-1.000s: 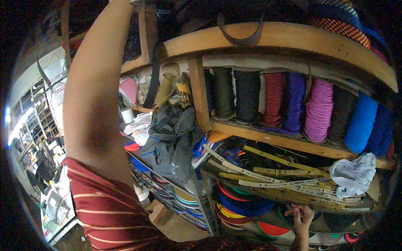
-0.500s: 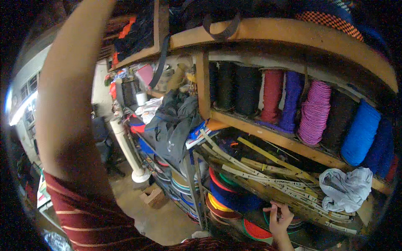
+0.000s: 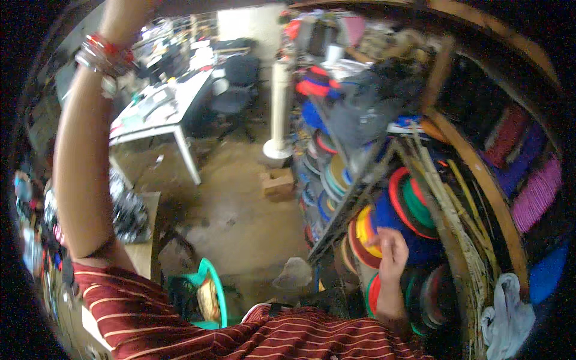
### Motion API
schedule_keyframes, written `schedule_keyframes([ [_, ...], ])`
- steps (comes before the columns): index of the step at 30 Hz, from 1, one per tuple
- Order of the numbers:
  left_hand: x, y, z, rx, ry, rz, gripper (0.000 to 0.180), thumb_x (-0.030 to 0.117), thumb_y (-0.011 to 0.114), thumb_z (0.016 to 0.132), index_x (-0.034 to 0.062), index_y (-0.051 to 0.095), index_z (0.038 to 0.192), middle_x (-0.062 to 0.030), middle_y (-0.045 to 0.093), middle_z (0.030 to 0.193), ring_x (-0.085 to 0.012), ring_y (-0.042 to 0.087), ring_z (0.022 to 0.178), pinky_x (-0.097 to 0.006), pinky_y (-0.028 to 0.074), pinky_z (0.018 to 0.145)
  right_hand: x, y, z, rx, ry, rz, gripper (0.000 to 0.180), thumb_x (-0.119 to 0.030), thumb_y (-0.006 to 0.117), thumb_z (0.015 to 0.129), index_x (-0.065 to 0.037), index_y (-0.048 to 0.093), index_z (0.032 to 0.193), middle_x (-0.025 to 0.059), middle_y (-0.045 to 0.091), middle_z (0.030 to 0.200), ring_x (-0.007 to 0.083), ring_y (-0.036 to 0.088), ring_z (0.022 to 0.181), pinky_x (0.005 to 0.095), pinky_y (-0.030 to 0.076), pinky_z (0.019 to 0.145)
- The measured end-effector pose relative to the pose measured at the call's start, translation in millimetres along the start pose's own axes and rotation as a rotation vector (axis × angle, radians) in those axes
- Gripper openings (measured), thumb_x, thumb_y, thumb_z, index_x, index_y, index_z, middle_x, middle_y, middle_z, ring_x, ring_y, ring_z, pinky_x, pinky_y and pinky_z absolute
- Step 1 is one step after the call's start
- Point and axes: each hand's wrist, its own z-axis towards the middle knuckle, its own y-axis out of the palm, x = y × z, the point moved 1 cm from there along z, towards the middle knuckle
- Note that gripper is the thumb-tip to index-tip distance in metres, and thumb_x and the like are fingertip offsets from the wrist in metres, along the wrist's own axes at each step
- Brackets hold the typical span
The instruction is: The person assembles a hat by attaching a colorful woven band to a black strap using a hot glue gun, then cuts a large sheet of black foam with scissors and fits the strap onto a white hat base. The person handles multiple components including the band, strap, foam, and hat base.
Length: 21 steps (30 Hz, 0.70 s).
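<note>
My left arm is raised at the left, with beaded and metal bracelets (image 3: 105,60) round the wrist. Only the base of my left hand (image 3: 127,21) shows at the top edge; its fingers are cut off from view. My right hand (image 3: 393,249) is low at the right, fingers loosely bent and slightly blurred. I see nothing held in it. Behind it on a shelf are coils in yellow (image 3: 365,231), and in red and green (image 3: 414,201). More coils, red (image 3: 373,294) and dark green, lie below the hand.
A wooden shelf holds cord spools, including a pink one (image 3: 537,195). Pale strips (image 3: 447,204) and a light cloth (image 3: 507,315) lie before it. A green plastic chair (image 3: 222,294), white table (image 3: 144,135), office chair (image 3: 234,90), white pillar (image 3: 279,108) and brick (image 3: 277,183) stand around the floor.
The view has swung left and downward, bringing the white table and green chair in and moving the spools toward the right rim. My left arm stays raised; my right hand stays low.
</note>
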Motion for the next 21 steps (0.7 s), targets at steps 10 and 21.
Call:
schedule_keyframes([
  [10, 30.1, -108.7, -240.4, -0.322, 0.364, -0.149, 0.008, 0.02, 0.053, 0.084, 0.0125, 0.051, 0.086, -0.0166, 0.062, 0.11, -0.029, 0.061, 0.094, -0.037, 0.051, 0.08, -17.3, 185.3, 69.2, -0.456, 0.329, 0.777, 0.111, -0.086, 0.042, 0.068, -0.01, 0.019, 0.147, 0.0108, 0.032, 0.147, 0.0299, 0.028, 0.135, 0.0491, 0.036, 0.103],
  [21, 29.7, -234.3, -362.3, -0.725, 0.433, -0.16, 0.012, 0.031, 0.053, 0.089, 0.0199, 0.05, 0.086, -0.0104, 0.057, 0.124, -0.0254, 0.056, 0.113, -0.04, 0.043, 0.097, 60.9, 305.5, -6.7, -0.688, 0.859, 0.681, 0.059, -0.022, 0.068, 0.08, 0.001, 0.044, 0.129, 0.0108, 0.057, 0.119, 0.0218, 0.057, 0.107, 0.0373, 0.045, 0.094],
])
